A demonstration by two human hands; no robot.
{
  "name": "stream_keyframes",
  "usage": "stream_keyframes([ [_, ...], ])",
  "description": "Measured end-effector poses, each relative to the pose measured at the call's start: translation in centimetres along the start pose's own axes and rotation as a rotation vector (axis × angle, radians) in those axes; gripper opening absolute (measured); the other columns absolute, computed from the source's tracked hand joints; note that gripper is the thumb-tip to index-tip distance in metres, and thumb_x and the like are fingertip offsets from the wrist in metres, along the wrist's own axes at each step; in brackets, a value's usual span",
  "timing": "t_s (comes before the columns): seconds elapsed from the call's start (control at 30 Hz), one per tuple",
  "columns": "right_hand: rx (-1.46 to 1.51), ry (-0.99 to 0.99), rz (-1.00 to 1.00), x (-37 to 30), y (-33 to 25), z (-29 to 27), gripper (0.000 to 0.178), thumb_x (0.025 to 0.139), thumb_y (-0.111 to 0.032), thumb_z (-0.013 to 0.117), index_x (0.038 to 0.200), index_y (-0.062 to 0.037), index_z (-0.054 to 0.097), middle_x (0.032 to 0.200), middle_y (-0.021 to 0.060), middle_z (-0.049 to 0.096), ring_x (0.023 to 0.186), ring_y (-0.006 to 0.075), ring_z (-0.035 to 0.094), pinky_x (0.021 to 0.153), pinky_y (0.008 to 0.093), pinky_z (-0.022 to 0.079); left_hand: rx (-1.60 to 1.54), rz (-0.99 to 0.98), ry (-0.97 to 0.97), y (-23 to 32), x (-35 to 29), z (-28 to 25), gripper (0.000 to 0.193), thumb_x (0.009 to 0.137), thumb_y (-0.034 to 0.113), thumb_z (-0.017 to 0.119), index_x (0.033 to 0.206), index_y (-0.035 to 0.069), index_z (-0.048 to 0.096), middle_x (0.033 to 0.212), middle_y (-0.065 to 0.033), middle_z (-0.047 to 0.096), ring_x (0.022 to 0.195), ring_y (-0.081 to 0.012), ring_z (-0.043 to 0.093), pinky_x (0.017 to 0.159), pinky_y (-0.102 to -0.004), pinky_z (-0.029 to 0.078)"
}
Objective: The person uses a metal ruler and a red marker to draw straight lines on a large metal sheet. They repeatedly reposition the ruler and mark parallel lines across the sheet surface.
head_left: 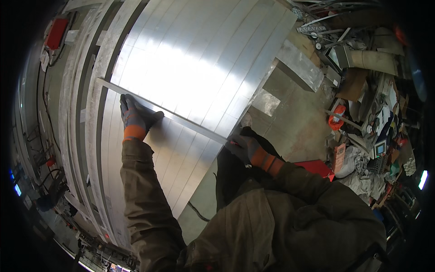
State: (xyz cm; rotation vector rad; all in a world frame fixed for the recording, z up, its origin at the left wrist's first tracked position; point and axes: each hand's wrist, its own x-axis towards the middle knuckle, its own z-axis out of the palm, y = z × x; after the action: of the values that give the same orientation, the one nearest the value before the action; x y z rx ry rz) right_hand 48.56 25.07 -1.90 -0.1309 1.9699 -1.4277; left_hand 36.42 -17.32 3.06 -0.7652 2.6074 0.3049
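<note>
While two gloved hands (134, 117) (246, 147) touch one bar (190, 123), it crosses one metal surface (213, 68).

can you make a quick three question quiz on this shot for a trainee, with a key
1. What lies across the shiny silver metal surface with parallel lines?
a) a coiled yellow hose
b) a long, straight grey metal bar
c) a round wooden board

2. True or false: both of the person's hands are bare.

3. Which hand is nearer the long, pale, whitish-grey beams beside the surface?

Key:
1. b
2. False: the left hand and the right hand are both gloved in dark grey and orange.
3. The left hand; the right hand is at the bar's far end from the beams.
</note>
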Motion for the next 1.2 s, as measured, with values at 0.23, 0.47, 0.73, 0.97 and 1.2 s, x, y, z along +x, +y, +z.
stream_keyframes([
  [0.23,-0.010,-0.011,0.012,-0.2,-0.8,-0.7,0.023,0.116,-0.030,0.077,0.117,-0.0071,0.079,0.089,0.0051,0.070,0.084,0.0130,0.064,0.082,0.0343,0.057,-0.001,-0.002,0.032,-0.3,0.1,0.3,0.158,0.067,0.054,0.113,0.184,-0.005,0.024,0.193,-0.0305,0.020,0.181,-0.0405,0.019,0.146,-0.0446,0.030],
  [0.47,0.000,-0.053,0.070,0.2,-0.7,-0.9,0.027,0.115,-0.032,0.077,0.121,-0.0061,0.078,0.103,0.0213,0.078,0.093,0.0395,0.079,0.085,0.0447,0.062,-0.008,-0.011,0.017,-0.3,0.0,0.4,0.157,0.067,0.052,0.113,0.184,-0.003,0.025,0.193,-0.0286,0.019,0.181,-0.0401,0.020,0.146,-0.0450,0.031],
  [0.73,0.008,-0.091,0.093,0.5,-0.3,-0.9,0.026,0.116,-0.032,0.075,0.119,-0.0060,0.076,0.098,0.0140,0.074,0.090,0.0272,0.072,0.084,0.0401,0.059,0.068,-0.029,0.034,0.1,0.1,0.6,0.162,0.064,0.055,0.113,0.185,-0.004,0.023,0.193,-0.0299,0.020,0.181,-0.0404,0.020,0.146,-0.0441,0.032],
  [0.97,0.038,-0.153,0.171,0.6,0.4,-1.5,0.029,0.116,-0.034,0.073,0.123,-0.0060,0.076,0.104,0.0198,0.079,0.096,0.0304,0.079,0.088,0.0454,0.061,0.183,0.050,0.046,-0.8,0.8,1.5,0.167,0.061,0.066,0.109,0.181,-0.012,0.024,0.192,-0.0334,0.020,0.180,-0.0454,0.017,0.147,-0.0466,0.025],
  [1.2,0.009,-0.189,0.195,0.9,-0.6,-1.9,0.031,0.117,-0.031,0.075,0.123,-0.0007,0.075,0.091,0.0080,0.069,0.086,0.0151,0.063,0.083,0.0368,0.058,0.162,-0.039,-0.067,0.5,-0.3,-0.1,0.164,0.071,0.065,0.105,0.182,-0.013,0.012,0.192,-0.0306,0.020,0.178,-0.0450,0.019,0.147,-0.0478,0.026],
])
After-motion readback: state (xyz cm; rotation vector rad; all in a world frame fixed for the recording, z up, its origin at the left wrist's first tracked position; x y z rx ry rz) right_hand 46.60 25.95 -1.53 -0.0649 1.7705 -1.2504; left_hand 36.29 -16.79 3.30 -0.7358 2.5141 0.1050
